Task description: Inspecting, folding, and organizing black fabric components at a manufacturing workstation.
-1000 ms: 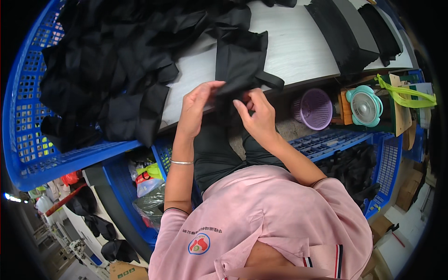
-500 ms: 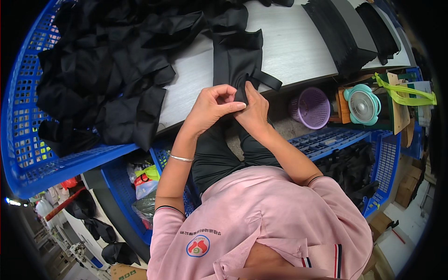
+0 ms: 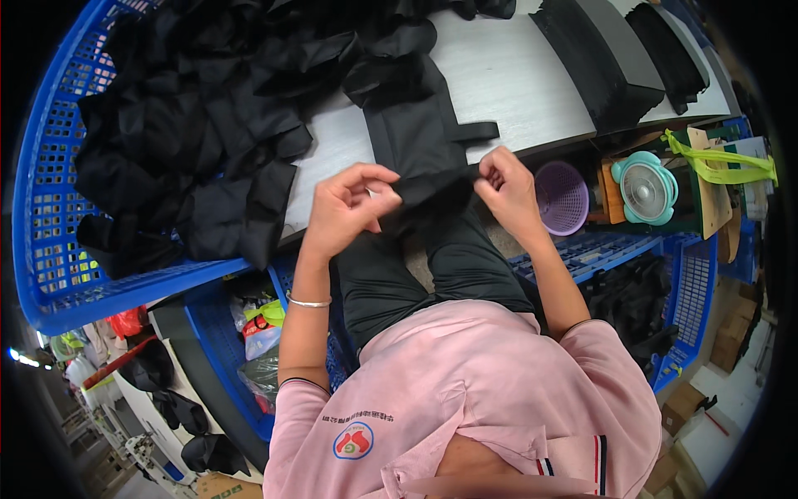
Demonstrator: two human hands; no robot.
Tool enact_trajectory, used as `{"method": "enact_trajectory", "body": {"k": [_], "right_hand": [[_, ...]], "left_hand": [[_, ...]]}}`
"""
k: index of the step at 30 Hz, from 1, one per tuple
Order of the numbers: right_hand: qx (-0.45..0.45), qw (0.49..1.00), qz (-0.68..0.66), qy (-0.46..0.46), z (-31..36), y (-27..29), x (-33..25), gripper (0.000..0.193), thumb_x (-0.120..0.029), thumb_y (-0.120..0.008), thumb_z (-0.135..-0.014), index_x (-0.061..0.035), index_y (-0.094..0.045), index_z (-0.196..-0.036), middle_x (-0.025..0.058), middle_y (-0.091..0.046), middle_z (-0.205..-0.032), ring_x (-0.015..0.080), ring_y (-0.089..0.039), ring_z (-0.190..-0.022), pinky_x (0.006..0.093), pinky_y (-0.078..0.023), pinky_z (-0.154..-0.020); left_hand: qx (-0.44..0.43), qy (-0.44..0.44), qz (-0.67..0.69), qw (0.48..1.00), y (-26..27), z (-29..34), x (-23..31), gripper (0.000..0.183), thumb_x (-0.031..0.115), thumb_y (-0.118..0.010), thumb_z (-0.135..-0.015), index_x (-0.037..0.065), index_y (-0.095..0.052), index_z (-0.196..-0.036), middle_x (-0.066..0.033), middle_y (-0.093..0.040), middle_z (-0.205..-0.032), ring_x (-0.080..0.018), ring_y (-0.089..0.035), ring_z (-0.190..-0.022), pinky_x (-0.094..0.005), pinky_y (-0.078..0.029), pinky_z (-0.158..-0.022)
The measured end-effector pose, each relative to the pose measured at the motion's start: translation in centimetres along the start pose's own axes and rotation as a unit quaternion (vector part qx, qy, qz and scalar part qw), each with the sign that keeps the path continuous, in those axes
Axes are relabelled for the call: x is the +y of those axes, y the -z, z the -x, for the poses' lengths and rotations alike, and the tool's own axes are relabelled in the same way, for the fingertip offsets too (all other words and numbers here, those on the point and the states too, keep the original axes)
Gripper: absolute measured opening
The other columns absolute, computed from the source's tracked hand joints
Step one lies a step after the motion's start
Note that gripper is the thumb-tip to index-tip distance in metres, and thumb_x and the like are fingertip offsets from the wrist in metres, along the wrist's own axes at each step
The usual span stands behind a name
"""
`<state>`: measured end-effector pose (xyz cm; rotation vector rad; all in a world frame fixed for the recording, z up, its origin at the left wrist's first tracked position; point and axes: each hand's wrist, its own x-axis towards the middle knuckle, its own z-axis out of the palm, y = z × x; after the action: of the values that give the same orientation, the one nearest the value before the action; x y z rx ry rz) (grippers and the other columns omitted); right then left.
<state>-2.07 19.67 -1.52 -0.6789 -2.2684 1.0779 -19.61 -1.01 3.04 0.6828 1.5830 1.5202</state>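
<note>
A black fabric piece [image 3: 411, 133] lies on the table and hangs over its near edge toward my lap. A narrow black strap [image 3: 478, 131] sticks out from its right side. My left hand [image 3: 349, 206] is at the left end of the near edge, thumb and forefinger curled in on the cloth. At the other end, my right hand [image 3: 509, 190] pinches the edge between thumb and bent fingers. Between the two hands the cloth is spread in a dark band; its lower part blends with my dark trousers.
A heap of black fabric pieces [image 3: 191, 125] fills the blue basket [image 3: 125, 295] at left. Stacked black sheets [image 3: 603, 71] stand on the table [image 3: 490, 75] at right. Beyond my right hand are a purple bin [image 3: 562, 198] and a teal fan [image 3: 647, 196].
My hands, close together before, have moved apart, the left to the left and the right to the right. The cloth's near edge is now spread between them.
</note>
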Motion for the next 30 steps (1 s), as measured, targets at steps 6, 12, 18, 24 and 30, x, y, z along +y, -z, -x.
{"method": "enact_trajectory", "body": {"k": [6,12,18,24,30], "right_hand": [[-0.307,0.949,-0.064,-0.016,2.4,0.8,-0.5,0.02,-0.008,-0.075,-0.079,-0.0011,-0.058,-0.087,0.0085,-0.055,-0.082,0.0174,-0.061,-0.066,0.0309,-0.048,-0.06],[-0.178,0.98,-0.08,-0.047,-4.9,5.0,-1.7,0.019,-0.01,-0.067,-0.091,-0.004,-0.065,-0.109,0.0105,-0.067,-0.094,0.0202,-0.068,-0.073,0.0322,-0.052,-0.063],[-0.138,0.935,0.085,0.316,-12.2,0.0,2.0,0.047,-0.004,-0.064,-0.086,-0.016,-0.058,-0.131,0.0101,-0.072,-0.099,0.0321,-0.068,-0.079,0.0373,-0.054,-0.074],[-0.404,0.915,-0.007,0.0,-16.5,5.7,1.3,0.034,-0.012,-0.064,-0.091,-0.0096,-0.058,-0.124,0.0101,-0.068,-0.082,0.0215,-0.057,-0.053,0.0338,-0.049,-0.057],[-0.068,0.958,0.208,0.183,-14.1,4.6,3.6,0.025,-0.023,-0.069,-0.092,-0.0076,-0.065,-0.111,0.0069,-0.067,-0.084,0.0196,-0.056,-0.057,0.0318,-0.048,-0.059]], "left_hand": [[0.039,-0.32,-0.414,0.851,-1.6,-6.2,-3.3,0.042,0.024,-0.069,-0.091,0.0,-0.062,-0.125,-0.0174,-0.062,-0.129,-0.0308,-0.061,-0.113,-0.0408,-0.048,-0.1],[-0.005,-0.27,-0.601,0.752,-3.5,-6.9,-6.5,0.065,0.044,-0.057,-0.096,0.005,-0.044,-0.146,-0.0135,-0.044,-0.151,-0.0333,-0.036,-0.142,-0.046,-0.026,-0.118],[-0.019,-0.258,-0.621,0.74,-4.0,-7.3,-6.2,0.065,0.045,-0.053,-0.098,0.006,-0.042,-0.148,-0.0124,-0.043,-0.152,-0.0319,-0.035,-0.143,-0.0457,-0.024,-0.119],[-0.025,-0.257,-0.605,0.753,-3.6,-6.8,-5.9,0.069,0.048,-0.055,-0.096,0.013,-0.036,-0.153,-0.0099,-0.035,-0.158,-0.0326,-0.031,-0.145,-0.0496,-0.022,-0.119],[-0.014,-0.257,-0.611,0.748,-3.9,-7.3,-6.3,0.075,0.054,-0.057,-0.093,0.017,-0.034,-0.154,-0.0069,-0.031,-0.16,-0.0329,-0.032,-0.145,-0.0527,-0.02,-0.119]]}}
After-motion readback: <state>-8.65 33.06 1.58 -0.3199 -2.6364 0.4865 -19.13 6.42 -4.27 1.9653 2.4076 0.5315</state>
